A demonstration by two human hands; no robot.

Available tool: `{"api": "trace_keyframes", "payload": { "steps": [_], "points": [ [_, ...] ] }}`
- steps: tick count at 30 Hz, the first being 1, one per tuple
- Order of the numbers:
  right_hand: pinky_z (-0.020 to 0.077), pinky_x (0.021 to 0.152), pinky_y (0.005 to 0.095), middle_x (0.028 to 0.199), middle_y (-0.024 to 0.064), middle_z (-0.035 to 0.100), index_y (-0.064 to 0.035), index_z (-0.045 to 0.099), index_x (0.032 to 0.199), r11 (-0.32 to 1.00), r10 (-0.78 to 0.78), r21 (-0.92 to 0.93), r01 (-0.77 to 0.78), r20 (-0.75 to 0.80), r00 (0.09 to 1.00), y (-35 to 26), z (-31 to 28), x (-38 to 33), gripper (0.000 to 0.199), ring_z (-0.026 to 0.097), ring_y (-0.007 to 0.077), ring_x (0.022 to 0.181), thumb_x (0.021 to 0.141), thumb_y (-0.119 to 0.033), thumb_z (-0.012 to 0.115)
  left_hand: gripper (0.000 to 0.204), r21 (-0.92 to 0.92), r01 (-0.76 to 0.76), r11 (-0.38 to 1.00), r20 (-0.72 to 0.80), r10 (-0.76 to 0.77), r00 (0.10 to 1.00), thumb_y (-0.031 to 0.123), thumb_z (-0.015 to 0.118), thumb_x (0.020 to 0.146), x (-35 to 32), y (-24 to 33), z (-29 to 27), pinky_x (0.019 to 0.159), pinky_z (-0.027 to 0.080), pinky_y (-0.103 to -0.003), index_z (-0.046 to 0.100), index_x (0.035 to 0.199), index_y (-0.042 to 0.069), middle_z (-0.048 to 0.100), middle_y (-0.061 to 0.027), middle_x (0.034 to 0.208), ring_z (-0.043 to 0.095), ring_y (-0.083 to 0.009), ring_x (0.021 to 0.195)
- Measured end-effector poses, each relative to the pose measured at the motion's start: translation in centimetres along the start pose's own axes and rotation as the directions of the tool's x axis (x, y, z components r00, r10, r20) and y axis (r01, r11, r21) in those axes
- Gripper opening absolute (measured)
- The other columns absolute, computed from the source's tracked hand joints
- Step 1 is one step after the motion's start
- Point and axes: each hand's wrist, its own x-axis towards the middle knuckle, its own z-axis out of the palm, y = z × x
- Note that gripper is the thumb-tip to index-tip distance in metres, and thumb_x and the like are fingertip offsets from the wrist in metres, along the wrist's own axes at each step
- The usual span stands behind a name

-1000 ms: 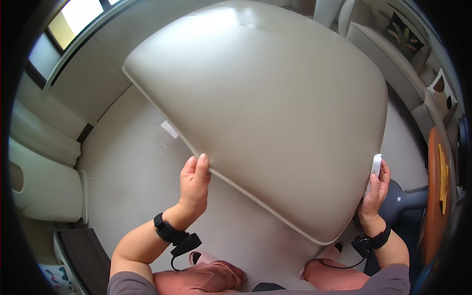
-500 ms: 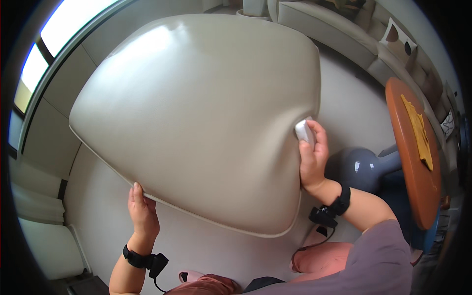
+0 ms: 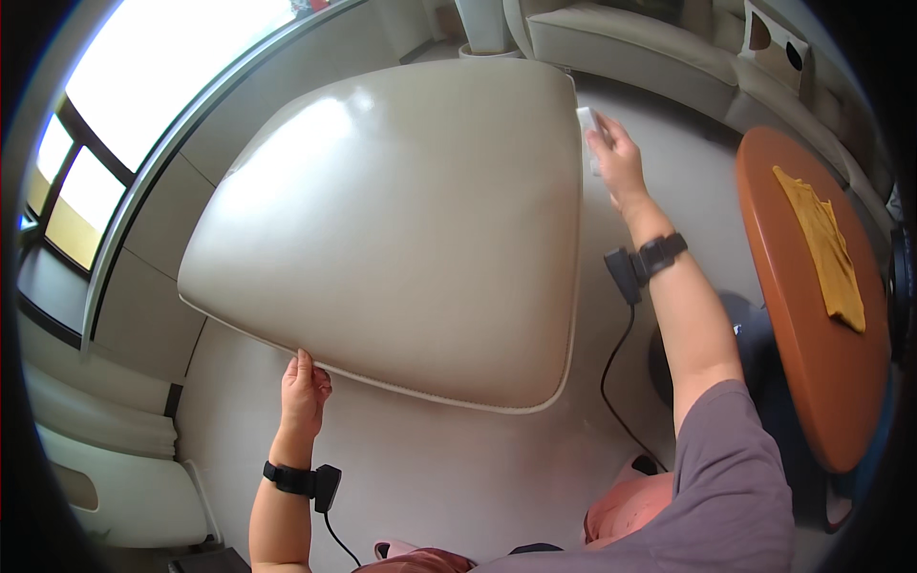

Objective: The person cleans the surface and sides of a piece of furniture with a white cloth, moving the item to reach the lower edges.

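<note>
Cream leather covers the big seat cushion [image 3: 401, 239], which fills the middle of the view, held up flat above the pale floor [image 3: 439, 477]. Over the last second it has swung round: the right edge that sat low and near a moment ago now points far, toward the pale sofa [image 3: 630, 38], and the cushion sits further to the left under the window [image 3: 143, 105]. The turn looks about complete, with the piped seam facing near. At right, the round orange surface [image 3: 812, 315] carries a yellow cloth [image 3: 826, 248]. The right hand [image 3: 616, 162] has travelled far with the edge, fingers curled over it and pinching a small white object against it. The left hand [image 3: 304, 392] has dropped near, fingers closed on the near-left seam.
</note>
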Motion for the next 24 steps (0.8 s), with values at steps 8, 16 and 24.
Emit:
{"api": "trace_keyframes", "payload": {
  "steps": [8,16,24],
  "points": [
    [0.0298,0.1,0.0299,0.134,0.0132,0.038,-0.0022,0.047,0.122,0.955,-0.152,-0.213,0.206,0.246,0.957,2.7,1.3,-0.7,0.037,0.038,0.0229,0.122,0.086,-0.013,0.049,0.028,-0.071,0.011,0.997,-0.031,-0.013,0.999,0.039,0.047,0.089,0.7,-0.3,0.5,0.051,0.035,-0.021,0.044,0.079,0.013,0.044,0.0036,0.059,0.042,-0.007,0.054],
    [0.0393,0.089,0.0364,0.126,0.0118,0.048,-0.009,0.054,0.116,0.795,-0.46,-0.011,0.607,0.641,0.614,-8.7,2.7,-16.7,0.048,0.048,0.028,0.105,0.07,0.002,0.06,0.028,-0.003,-0.077,0.997,0.02,0.077,0.997,0.038,0.046,0.09,1.7,-1.4,-1.3,0.054,0.035,-0.021,0.049,0.08,0.013,0.045,0.0048,0.06,0.042,-0.0056,0.057],
    [0.0355,0.092,0.0343,0.126,0.0099,0.049,-0.013,0.061,0.107,0.72,-0.509,0.068,0.691,0.729,0.458,-9.0,3.5,-15.2,0.036,0.048,0.0255,0.11,0.073,-0.002,0.061,0.031,-0.007,-0.126,0.992,0.041,0.127,0.991,0.039,0.044,0.091,1.6,-1.4,-1.6,0.057,0.036,-0.023,0.048,0.079,0.011,0.044,0.0042,0.063,0.041,-0.0067,0.058]
  ]
}}
